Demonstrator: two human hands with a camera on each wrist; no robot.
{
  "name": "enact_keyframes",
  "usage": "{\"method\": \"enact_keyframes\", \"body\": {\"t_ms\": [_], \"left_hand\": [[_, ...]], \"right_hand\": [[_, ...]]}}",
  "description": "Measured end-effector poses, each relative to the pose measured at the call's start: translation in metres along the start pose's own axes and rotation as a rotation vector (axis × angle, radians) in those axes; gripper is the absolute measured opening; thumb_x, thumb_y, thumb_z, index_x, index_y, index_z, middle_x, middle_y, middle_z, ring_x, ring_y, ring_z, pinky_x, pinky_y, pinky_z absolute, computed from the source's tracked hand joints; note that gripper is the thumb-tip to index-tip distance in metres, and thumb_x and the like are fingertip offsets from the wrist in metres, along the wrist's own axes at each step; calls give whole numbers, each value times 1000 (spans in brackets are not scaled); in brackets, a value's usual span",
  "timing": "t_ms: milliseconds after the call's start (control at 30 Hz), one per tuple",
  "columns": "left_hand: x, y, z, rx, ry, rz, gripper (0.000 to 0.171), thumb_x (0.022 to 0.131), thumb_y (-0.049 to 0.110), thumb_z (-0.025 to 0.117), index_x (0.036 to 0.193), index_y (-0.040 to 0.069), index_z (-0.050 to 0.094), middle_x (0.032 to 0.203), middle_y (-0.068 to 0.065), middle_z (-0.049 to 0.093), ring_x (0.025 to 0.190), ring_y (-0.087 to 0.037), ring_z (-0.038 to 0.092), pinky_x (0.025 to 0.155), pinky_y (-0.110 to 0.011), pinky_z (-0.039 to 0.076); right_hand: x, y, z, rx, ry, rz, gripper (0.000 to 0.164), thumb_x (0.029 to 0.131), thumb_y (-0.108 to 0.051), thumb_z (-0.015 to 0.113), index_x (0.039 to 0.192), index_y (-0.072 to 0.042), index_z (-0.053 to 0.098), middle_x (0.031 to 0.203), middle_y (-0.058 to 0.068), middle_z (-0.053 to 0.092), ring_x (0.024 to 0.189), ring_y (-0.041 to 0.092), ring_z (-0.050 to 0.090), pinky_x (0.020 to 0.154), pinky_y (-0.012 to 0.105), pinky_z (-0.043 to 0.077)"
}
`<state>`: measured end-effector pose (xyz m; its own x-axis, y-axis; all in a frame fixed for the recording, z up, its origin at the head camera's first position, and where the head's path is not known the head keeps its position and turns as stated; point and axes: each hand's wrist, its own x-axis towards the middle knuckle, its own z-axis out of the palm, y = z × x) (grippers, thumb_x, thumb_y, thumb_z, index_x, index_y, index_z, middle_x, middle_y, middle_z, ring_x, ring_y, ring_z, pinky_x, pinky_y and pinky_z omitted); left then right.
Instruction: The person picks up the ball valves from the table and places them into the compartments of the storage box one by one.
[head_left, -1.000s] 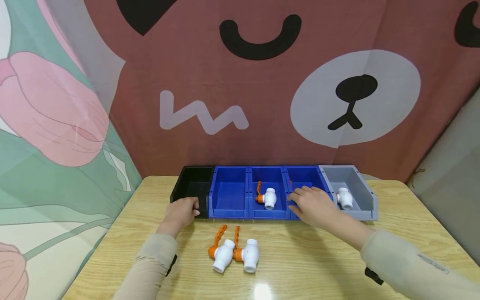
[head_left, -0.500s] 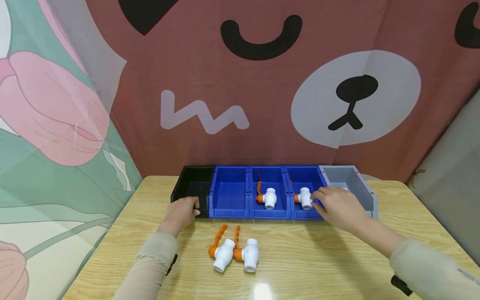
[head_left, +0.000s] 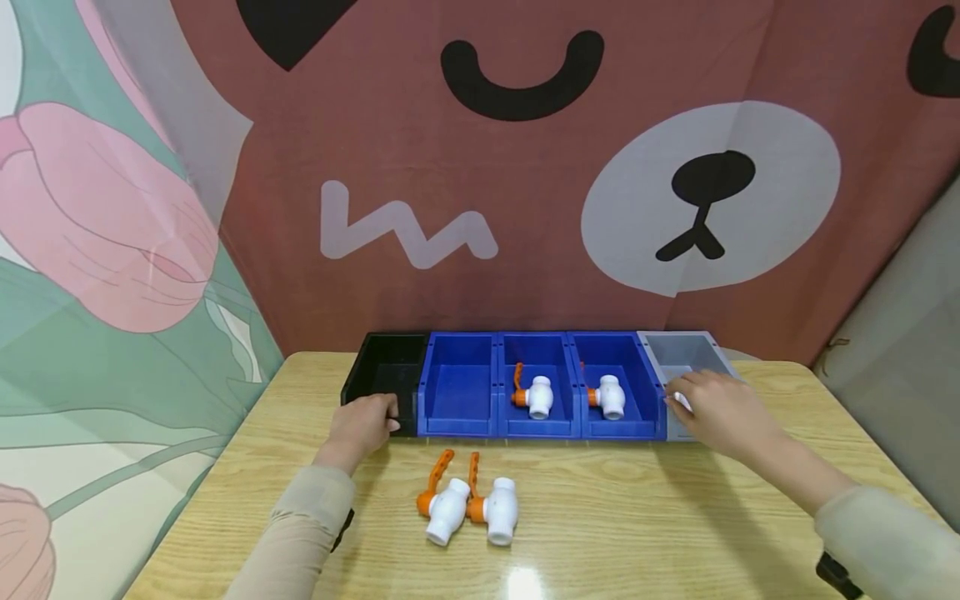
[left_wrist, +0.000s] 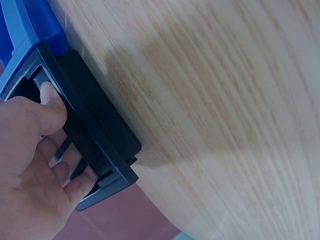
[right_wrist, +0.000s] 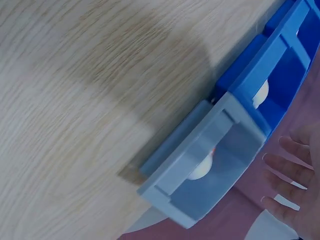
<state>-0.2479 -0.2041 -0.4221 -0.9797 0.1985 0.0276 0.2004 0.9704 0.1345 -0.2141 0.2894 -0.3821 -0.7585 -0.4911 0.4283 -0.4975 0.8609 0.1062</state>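
Note:
My left hand [head_left: 363,425] grips the front edge of the black bin [head_left: 387,360]; in the left wrist view the thumb presses the rim [left_wrist: 95,135] and the fingers curl inside. Over the front of the grey bin [head_left: 678,342] is my right hand [head_left: 727,417]. The right wrist view shows this hand [right_wrist: 300,175] with loosely spread fingers, holding nothing. Inside the grey bin, a white ball valve [right_wrist: 201,169] is partly hidden by the front wall. White ball valves with orange handles lie in the middle blue bin [head_left: 539,397] and the right blue bin [head_left: 611,397].
Two more ball valves, a left one [head_left: 447,510] and a right one [head_left: 502,510], lie side by side on the wooden table [head_left: 600,517] before the bins. The left blue bin [head_left: 459,383] adjoins the black one. A printed curtain [head_left: 525,167] hangs behind the row.
My right hand has moved right, from the front of the right blue bin to the grey bin, uncovering the valve in that blue bin. The left hand stays on the black bin.

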Motion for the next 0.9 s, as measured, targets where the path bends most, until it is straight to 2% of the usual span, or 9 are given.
{"method": "enact_keyframes", "body": {"t_ms": [300,467,600,733,900], "left_hand": [[0,0,1,2,-1,4,17,90,20,74,83,18,59,79,2,60,69,-17,54,62,-37,49],[0,1,0,20,0,13,17,90,20,74,83,18,58,78,2,59,68,-17,54,62,-37,50],[0,2,-1,33,-2,25,16,91,20,74,84,17,59,78,1,60,68,-17,55,63,-38,50],[0,1,-3,32,-8,39,16,91,20,73,85,17,59,79,0,60,69,-18,56,64,-38,50],[1,0,-3,36,-14,56,16,91,21,73,86,17,58,80,0,60,71,-19,57,63,-38,50]], "right_hand": [[-14,21,7,3,-63,64,10,81,-13,78,88,-9,73,78,5,67,66,25,63,54,43,51],[-21,27,11,57,-226,150,11,83,-18,77,91,-10,73,83,4,68,61,19,61,48,37,47],[-24,33,14,127,-369,205,19,88,-25,74,98,-10,73,88,2,69,70,20,65,54,41,50],[-24,37,16,158,-435,230,24,89,-32,73,100,-10,74,87,-1,69,76,22,67,59,45,52],[-23,40,17,190,-471,229,29,89,-35,73,99,-8,74,89,1,70,80,24,68,66,49,53]]}}
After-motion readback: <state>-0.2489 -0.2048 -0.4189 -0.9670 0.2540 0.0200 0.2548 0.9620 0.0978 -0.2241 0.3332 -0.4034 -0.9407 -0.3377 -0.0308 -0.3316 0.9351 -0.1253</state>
